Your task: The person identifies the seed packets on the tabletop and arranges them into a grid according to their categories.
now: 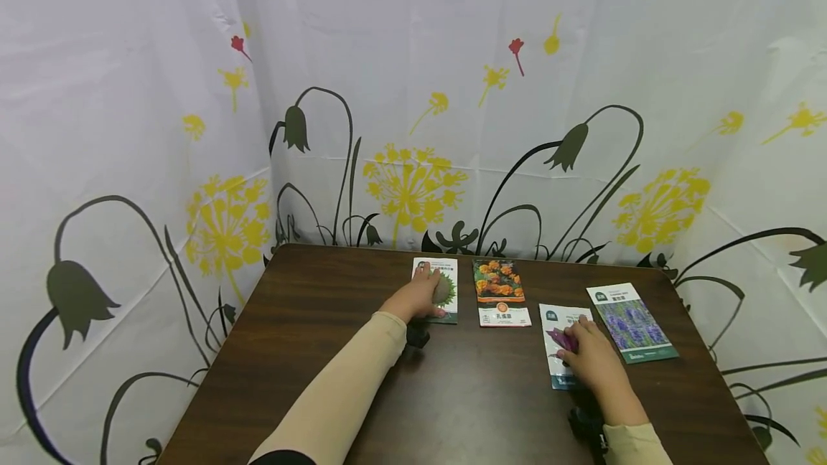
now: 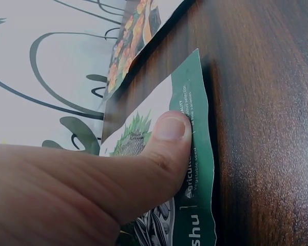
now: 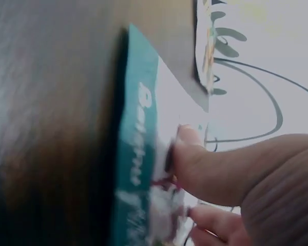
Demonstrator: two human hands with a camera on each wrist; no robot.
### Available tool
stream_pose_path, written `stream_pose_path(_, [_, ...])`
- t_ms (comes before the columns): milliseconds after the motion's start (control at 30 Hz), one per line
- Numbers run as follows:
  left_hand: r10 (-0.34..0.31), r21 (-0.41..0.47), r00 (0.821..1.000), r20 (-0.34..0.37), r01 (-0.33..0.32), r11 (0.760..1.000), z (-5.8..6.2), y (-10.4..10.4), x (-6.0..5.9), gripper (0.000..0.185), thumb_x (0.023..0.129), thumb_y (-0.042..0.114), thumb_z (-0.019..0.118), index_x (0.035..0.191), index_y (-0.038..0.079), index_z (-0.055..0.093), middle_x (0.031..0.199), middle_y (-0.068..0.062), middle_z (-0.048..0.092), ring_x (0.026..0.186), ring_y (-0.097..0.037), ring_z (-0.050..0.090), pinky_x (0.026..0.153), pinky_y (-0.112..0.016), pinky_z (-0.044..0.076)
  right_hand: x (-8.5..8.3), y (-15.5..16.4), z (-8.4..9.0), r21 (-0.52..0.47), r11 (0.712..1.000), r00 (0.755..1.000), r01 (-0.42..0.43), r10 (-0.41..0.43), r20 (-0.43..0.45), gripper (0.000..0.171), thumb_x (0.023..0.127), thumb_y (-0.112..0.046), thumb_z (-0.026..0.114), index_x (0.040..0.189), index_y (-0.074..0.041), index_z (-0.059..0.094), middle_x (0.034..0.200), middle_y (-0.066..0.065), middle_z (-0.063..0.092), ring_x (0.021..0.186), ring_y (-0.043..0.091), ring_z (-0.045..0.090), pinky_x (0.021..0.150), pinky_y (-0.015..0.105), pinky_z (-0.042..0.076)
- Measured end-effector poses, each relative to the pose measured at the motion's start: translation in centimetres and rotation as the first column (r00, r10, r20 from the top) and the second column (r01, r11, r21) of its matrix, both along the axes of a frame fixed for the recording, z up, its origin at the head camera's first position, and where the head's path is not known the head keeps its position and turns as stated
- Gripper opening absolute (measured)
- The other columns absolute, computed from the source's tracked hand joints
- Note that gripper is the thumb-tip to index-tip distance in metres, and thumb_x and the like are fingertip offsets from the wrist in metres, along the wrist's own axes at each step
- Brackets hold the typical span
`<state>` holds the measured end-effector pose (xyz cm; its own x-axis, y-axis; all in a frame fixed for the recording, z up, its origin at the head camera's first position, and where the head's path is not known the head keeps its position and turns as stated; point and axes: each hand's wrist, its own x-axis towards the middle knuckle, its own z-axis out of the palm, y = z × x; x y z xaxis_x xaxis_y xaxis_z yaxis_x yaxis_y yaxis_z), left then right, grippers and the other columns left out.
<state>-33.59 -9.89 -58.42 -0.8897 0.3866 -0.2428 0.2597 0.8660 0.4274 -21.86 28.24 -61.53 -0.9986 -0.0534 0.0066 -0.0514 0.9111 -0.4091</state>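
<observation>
My left hand [image 1: 416, 298] rests on a white-and-green seed packet [image 1: 449, 273] picturing a spiky green plant. Its thumb [image 2: 169, 136] lies on the packet's printed face, near the green bottom band. On the right, my right hand [image 1: 593, 354] touches a white seed packet [image 1: 554, 372] with a purple picture and a teal bottom band. The thumb [image 3: 187, 146] and fingertips are set apart on that packet's face, and the hand covers its right side. Both packets are on the dark wooden table [image 1: 336, 293]; the right wrist view is blurred.
Between the hands, further back, lies a seed packet with orange flowers [image 1: 499, 285]. A packet with purple-blue flowers [image 1: 633, 325] lies slanted just right of my right hand. Behind the table's far edge hangs a white curtain [image 1: 388, 41] printed with flowers.
</observation>
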Motion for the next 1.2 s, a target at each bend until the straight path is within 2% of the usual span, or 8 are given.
stream_pose_path(67, [-0.002,-0.002,1.0,-0.003,0.002,1.0,-0.1,0.0,0.0,0.109,0.092,0.033,0.09,0.172,-0.002,0.025,0.18,-0.032,0.011,0.169,-0.049,0.012,0.134,-0.056,0.029,0.0,-0.1,0.1,-0.009,1.0,0.999,-0.028,0.028,0.017,0.038,0.09,-0.019,0.089,0.116,0.001,0.068,0.152,0.044,0.051,0.137,0.062,0.055,0.113,0.073,0.046])
stream_pose_path(133, [-0.002,-0.004,1.0,-0.002,0.002,1.0,-0.1,0.0,-0.1,0.109,0.092,0.034,0.09,0.172,-0.001,0.025,0.18,-0.031,0.01,0.169,-0.049,0.012,0.134,-0.055,0.029,0.2,-0.2,0.3,-0.008,0.999,0.998,-0.051,0.051,0.031,0.04,0.089,-0.02,0.091,0.114,-0.001,0.067,0.134,0.039,0.062,0.116,0.054,0.065,0.102,0.066,0.055])
stream_pose_path(233, [-0.004,-0.005,1.0,0.001,0.004,1.0,-0.1,0.0,-0.2,0.109,0.093,0.035,0.089,0.172,-0.001,0.024,0.181,-0.03,0.009,0.169,-0.048,0.011,0.134,-0.055,0.029,0.4,-0.2,0.6,0.0,0.997,0.996,-0.079,0.079,0.029,0.042,0.085,-0.023,0.094,0.111,-0.004,0.067,0.105,0.02,0.061,0.09,0.033,0.058,0.082,0.053,0.055])
stream_pose_path(333, [-0.005,0.0,1.0,0.002,0.005,1.0,0.1,0.1,-0.3,0.109,0.093,0.035,0.088,0.173,0.0,0.023,0.181,-0.029,0.007,0.17,-0.047,0.01,0.134,-0.054,0.029,0.5,-0.2,1.1,0.0,0.996,0.996,-0.087,0.087,0.029,0.044,0.083,-0.025,0.096,0.11,-0.005,0.068,0.099,0.012,0.056,0.087,0.027,0.054,0.076,0.047,0.049])
stream_pose_path(467, [-0.006,0.0,1.0,-0.003,0.006,1.0,0.0,0.1,-0.5,0.109,0.093,0.036,0.088,0.173,0.0,0.023,0.181,-0.029,0.008,0.17,-0.047,0.009,0.135,-0.054,0.028,0.7,-0.1,1.2,0.001,0.996,0.995,-0.091,0.091,0.039,0.043,0.08,-0.027,0.098,0.108,-0.008,0.07,0.102,0.012,0.058,0.088,0.026,0.055,0.078,0.049,0.052])
stream_pose_path(667, [-0.006,0.002,1.0,0.01,0.006,1.0,-0.2,0.0,-0.3,0.109,0.093,0.033,0.089,0.172,-0.001,0.024,0.18,-0.031,0.009,0.17,-0.048,0.01,0.135,-0.056,0.028,1.1,-0.1,1.2,-0.013,0.994,0.991,-0.111,0.112,0.075,0.039,0.079,-0.021,0.098,0.107,-0.009,0.075,0.104,0.013,0.06,0.086,0.024,0.056,0.08,0.049,0.054])
stream_pose_path(1000, [-0.008,0.011,1.0,-0.004,0.008,1.0,-0.5,-0.1,-0.3,0.108,0.092,0.033,0.089,0.172,-0.001,0.025,0.18,-0.032,0.01,0.169,-0.049,0.011,0.135,-0.056,0.028,2.1,-0.8,0.9,0.015,0.99,0.986,-0.142,0.14,0.086,0.043,0.074,-0.019,0.101,0.103,-0.017,0.07,0.096,0.009,0.051,0.082,0.023,0.047,0.071,0.039,0.042])
stream_pose_path(1200, [-0.003,0.016,1.0,0.002,0.003,1.0,-0.5,-0.2,-0.2,0.109,0.091,0.034,0.09,0.172,-0.002,0.025,0.18,-0.032,0.01,0.169,-0.048,0.011,0.134,-0.056,0.028,2.9,-1.5,0.7,0.029,0.993,0.991,-0.115,0.112,0.077,0.042,0.075,-0.021,0.1,0.103,-0.019,0.068,0.093,0.009,0.048,0.081,0.024,0.044,0.069,0.037,0.039])
